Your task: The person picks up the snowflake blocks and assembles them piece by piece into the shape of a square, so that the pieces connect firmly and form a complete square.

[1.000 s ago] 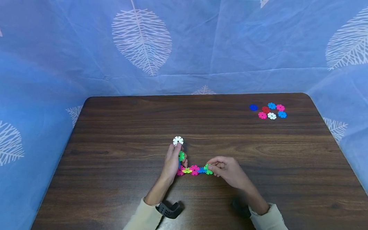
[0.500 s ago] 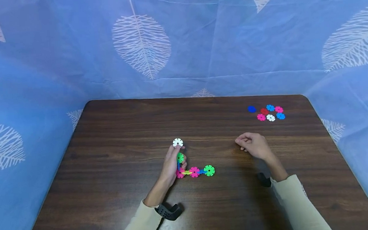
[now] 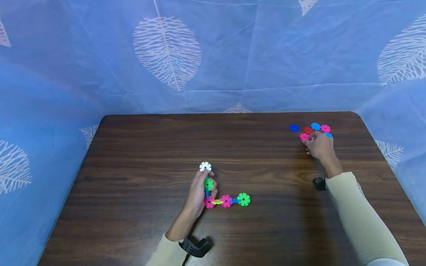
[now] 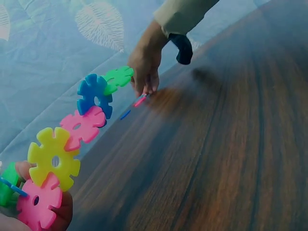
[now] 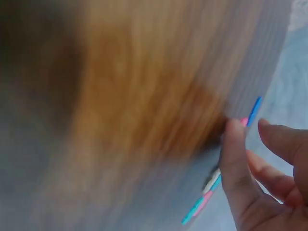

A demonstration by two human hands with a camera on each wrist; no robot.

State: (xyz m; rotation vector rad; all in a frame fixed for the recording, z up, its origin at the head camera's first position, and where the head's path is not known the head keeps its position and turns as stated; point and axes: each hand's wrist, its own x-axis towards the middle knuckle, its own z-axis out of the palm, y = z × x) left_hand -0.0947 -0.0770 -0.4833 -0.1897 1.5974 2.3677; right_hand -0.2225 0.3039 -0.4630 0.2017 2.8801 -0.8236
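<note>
Head view: down onto a brown table (image 3: 128, 165), with an L-shaped chain (image 3: 226, 201) of slotted discs near the middle.
Chain: cornered at a pink disc; running right through yellow, pink and blue to green, and toward the table's far edge through blue and green.
White disc (image 3: 205, 166): at the chain's far end, with any join hidden by the left thumb.
Left hand (image 3: 195, 192): holding the chain's far-running arm, with fingers curled round it and thumb on the white disc.
Loose discs (image 3: 308, 130): beyond the chain and well to its right, in a cluster of dark blue, red, light blue and pink, plus a pale one seen edge-on in the right wrist view.
Right hand (image 3: 321, 145): beyond the chain and well to its right, over the loose discs; thumb and forefinger parted by a gap; cannot tell whether touching a disc.
Black bands (image 3: 195, 247): on both wrists, at the cream sleeves (image 3: 358, 213), nearest one just below the chain.
Cloth (image 3: 231, 59): blue, leaf-printed, behind the chain past the table's far edge.
</note>
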